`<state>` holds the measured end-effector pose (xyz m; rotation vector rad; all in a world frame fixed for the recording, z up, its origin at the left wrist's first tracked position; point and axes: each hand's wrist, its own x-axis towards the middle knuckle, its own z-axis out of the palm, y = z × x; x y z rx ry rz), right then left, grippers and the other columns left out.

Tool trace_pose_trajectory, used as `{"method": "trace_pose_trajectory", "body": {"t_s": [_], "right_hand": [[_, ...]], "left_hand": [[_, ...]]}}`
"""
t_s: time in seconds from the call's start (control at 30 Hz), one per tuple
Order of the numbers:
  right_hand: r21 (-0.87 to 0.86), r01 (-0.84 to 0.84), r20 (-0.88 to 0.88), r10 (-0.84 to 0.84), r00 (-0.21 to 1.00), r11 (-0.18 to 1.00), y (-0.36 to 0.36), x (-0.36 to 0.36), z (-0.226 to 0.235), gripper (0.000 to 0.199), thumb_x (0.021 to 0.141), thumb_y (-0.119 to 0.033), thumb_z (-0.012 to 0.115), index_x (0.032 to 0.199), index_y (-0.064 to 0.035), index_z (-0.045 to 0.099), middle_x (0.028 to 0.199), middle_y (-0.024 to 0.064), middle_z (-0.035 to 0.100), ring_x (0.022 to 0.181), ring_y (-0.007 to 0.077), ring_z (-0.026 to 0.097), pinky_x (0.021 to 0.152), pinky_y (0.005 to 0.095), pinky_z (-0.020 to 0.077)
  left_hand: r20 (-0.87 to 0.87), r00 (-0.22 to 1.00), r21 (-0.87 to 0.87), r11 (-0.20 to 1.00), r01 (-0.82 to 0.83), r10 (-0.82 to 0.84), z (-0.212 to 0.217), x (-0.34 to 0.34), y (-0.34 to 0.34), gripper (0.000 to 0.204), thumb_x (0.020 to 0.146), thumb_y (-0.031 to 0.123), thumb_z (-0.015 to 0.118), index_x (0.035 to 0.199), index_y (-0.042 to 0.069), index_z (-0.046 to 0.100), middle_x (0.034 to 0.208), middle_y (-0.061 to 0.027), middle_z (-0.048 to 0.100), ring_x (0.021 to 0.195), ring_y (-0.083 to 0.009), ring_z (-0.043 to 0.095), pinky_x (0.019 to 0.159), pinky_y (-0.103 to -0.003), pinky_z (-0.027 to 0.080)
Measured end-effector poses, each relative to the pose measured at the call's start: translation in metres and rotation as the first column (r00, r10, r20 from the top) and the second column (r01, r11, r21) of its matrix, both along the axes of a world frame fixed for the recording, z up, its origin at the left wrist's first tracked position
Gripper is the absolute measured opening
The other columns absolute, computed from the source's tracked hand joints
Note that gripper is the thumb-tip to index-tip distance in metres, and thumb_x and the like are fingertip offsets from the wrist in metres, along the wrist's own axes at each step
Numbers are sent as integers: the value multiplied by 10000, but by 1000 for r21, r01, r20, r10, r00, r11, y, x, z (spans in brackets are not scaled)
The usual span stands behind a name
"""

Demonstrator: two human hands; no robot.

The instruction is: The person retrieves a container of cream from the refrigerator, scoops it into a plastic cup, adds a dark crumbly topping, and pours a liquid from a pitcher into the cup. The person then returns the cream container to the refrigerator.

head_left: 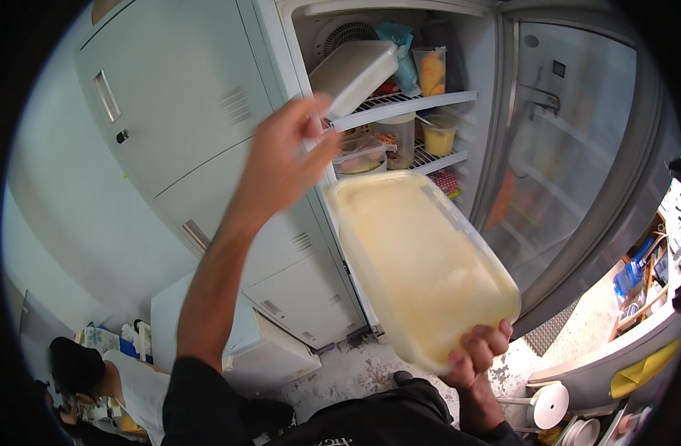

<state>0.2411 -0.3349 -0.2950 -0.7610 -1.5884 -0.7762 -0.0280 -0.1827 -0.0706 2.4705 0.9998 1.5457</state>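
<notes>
My right hand [483,352] grips the lower right corner of a large rectangular plastic tub [429,260] with pale yellow contents. The tub is tilted in front of the open fridge. My left hand [292,152], blurred by motion, is raised at the fridge's left edge with thumb and fingers apart. Close to its fingertips, a whitish translucent lidded container [355,74] leans at a slant on the upper shelf; whether they touch it I cannot tell.
A cup of orange-yellow food [432,72] and a blue bag [400,56] stand on the upper wire shelf. Below are a yellow-filled tub [439,135] and a clear container [397,140]. The fridge door [571,149] hangs open at right. Grey lockers [184,97] flank the left; a person [125,379] is lower left.
</notes>
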Motion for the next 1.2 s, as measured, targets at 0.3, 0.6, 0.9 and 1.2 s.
{"method": "trace_pose_trajectory", "body": {"t_s": [0.3, 0.6, 0.9, 1.2], "right_hand": [[10, 6, 45, -7, 999, 1000, 74, 21, 75, 532, 673, -107, 787, 1140, -143, 534, 1160, 95, 532, 1191, 386, 516, 1126, 669, 269], [161, -47, -43, 55, 998, 986, 173, 22, 136, 799, 441, -60, 884, 1176, -222, 616, 1079, 14, 592, 1137, 281, 551, 1140, 594, 263], [62, -257, 97, 250, 963, 964, 234, -17, 177, 611, 663, -81, 747, 1234, -239, 599, 1153, -16, 594, 1171, 236, 524, 1184, 551, 265], [76, -404, 203, 383, 901, 911, 339, -103, 189, 785, 610, -145, 883, 1326, -191, 565, 1295, 71, 530, 1309, 312, 452, 1179, 569, 256]], "left_hand": [[-612, 417, 310, 689, -655, 672, 32, 53, 201, 666, 736, 239, 824, 1247, 24, 455, 1156, -205, 658, 1071, -397, 681, 884, -497, 564], [-709, 310, 480, 756, -445, 633, 112, 48, 189, 729, 667, 242, 842, 1289, 135, 478, 1147, -187, 674, 1054, -410, 672, 869, -526, 565], [-738, 368, 425, 813, -397, 566, 138, 48, 186, 825, 614, 187, 888, 1356, 109, 536, 1241, -152, 660, 1177, -338, 618, 990, -459, 503], [-733, 464, 353, 861, -366, 498, 134, 37, 217, 826, 621, 165, 882, 1368, 97, 536, 1222, -184, 665, 1148, -359, 630, 946, -452, 522]]}}
